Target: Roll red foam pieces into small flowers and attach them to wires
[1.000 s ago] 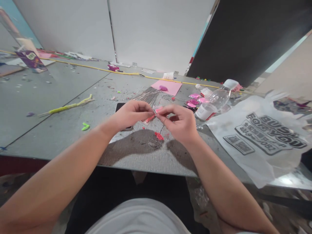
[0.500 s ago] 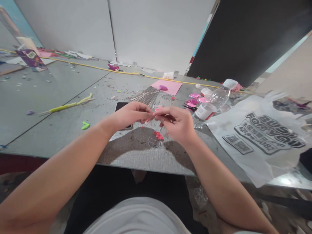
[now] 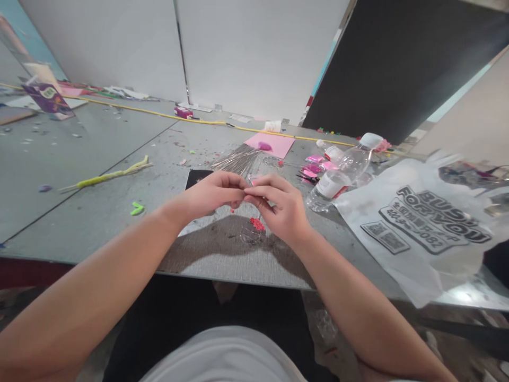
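My left hand and my right hand meet fingertip to fingertip above the grey table. Both are closed in a pinch; whatever lies between the fingers is too small and hidden to name. Just below them, small red pieces lie at a clear round dish. A dark flat device is partly covered by my left hand. Beyond the hands, a bundle of thin wires reaches toward a purple lump on a pink sheet.
At the right stand a clear bottle and a white plastic bag, with pink packets behind. Yellow-green twisted stems and a green piece lie left. A yellow cord crosses the back.
The fingers of my right hand have come closer together over the fingertips of my left, and the pink bit seen between them is now mostly hidden. The view has shifted slightly.
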A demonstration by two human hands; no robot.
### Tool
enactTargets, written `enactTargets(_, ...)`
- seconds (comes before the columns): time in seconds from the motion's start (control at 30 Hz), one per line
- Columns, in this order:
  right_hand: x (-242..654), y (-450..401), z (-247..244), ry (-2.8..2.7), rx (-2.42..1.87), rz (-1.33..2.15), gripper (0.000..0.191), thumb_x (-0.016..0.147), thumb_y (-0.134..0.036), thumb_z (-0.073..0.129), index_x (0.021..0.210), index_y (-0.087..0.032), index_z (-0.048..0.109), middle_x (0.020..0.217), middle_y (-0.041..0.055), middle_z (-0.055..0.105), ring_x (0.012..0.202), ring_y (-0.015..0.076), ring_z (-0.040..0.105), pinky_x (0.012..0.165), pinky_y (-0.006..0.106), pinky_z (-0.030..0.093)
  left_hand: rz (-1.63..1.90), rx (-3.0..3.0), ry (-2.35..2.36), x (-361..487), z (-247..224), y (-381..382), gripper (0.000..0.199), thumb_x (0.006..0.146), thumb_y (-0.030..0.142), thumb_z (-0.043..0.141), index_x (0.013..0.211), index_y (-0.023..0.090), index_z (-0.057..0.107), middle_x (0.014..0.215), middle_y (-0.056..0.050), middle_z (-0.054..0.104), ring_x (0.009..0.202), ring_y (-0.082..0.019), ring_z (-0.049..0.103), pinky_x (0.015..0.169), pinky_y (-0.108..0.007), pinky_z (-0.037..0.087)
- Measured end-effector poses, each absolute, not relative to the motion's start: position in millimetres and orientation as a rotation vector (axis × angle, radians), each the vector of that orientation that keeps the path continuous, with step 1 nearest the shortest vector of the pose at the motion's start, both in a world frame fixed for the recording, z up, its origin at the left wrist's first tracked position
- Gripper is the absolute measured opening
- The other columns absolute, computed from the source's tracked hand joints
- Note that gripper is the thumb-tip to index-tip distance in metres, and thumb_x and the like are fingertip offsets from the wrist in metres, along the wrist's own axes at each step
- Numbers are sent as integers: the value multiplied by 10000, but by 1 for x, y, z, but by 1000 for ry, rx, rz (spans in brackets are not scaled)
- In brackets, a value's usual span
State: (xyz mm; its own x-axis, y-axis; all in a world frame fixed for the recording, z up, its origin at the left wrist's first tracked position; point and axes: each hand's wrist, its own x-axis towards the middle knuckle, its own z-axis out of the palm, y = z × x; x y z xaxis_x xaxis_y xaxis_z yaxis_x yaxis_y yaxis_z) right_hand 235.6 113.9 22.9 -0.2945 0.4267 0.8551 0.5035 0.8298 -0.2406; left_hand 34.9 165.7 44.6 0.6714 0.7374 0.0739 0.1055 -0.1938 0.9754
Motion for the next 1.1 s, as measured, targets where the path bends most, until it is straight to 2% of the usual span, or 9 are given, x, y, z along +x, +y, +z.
enactTargets(0.2, 243, 113, 29, -2009, -648, -15, 159, 978, -160, 693, 1082, -238, 783, 1029, 70, 745, 940, 179, 728, 823, 335, 610, 669, 1695, 646, 34, 45, 165, 102, 856, 287, 721, 850, 186, 737, 698, 5, 629, 661, -112, 560, 618, -244, 417)
enactTargets(0.37, 251, 114, 37, -2115, -748, 104, 99, 927, -161, 754, 944, -245, 804, 965, 46, 765, 887, 186, 729, 807, 337, 598, 617, 1893, 620, 37, 44, 166, 133, 842, 298, 722, 861, 167, 736, 769, -1, 668, 699, -117, 576, 653, -256, 429)
enactTargets(0.53, 251, 112, 42, -2097, -900, 240, 75, 847, -190, 842, 839, -238, 785, 894, 30, 755, 840, 189, 706, 789, 342, 569, 707, 2273, 609, 37, 38, 168, 155, 869, 298, 689, 788, 167, 669, 681, 18, 608, 625, -106, 509, 583, -247, 372)
enactTargets(0.7, 249, 112, 40, -1776, -1071, 678, 238, 696, -228, 939, 804, -207, 729, 792, -1, 741, 735, 167, 696, 726, 336, 572, 930, 2614, 454, 38, 39, 162, 132, 920, 204, 618, 800, 168, 660, 740, -5, 662, 665, -110, 563, 655, -254, 420)
enactTargets(0.83, 249, 115, 38, -1542, -999, 1054, 364, 636, -348, 985, 838, -199, 721, 823, 21, 778, 780, 190, 751, 724, 350, 624, 1075, 2498, 513, 39, 41, 158, 91, 912, 215, 639, 867, 176, 708, 728, 0, 672, 657, -115, 590, 660, -252, 451)
enactTargets(0.93, 247, 115, 39, -1465, -919, 1066, 376, 624, -369, 995, 838, -201, 735, 829, 24, 795, 808, 197, 772, 746, 352, 651, 1091, 2311, 566, 40, 42, 157, 114, 907, 258, 666, 913, 165, 732, 703, -1, 660, 632, -116, 577, 606, -245, 442)
enactTargets(1.1, 242, 112, 40, -1451, -882, 929, 317, 704, -392, 953, 921, -217, 803, 811, 19, 797, 713, 166, 745, 693, 338, 656, 1078, 2168, 660, 39, 43, 159, 149, 918, 291, 680, 912, 159, 747, 705, -14, 666, 639, -117, 567, 587, -241, 425)
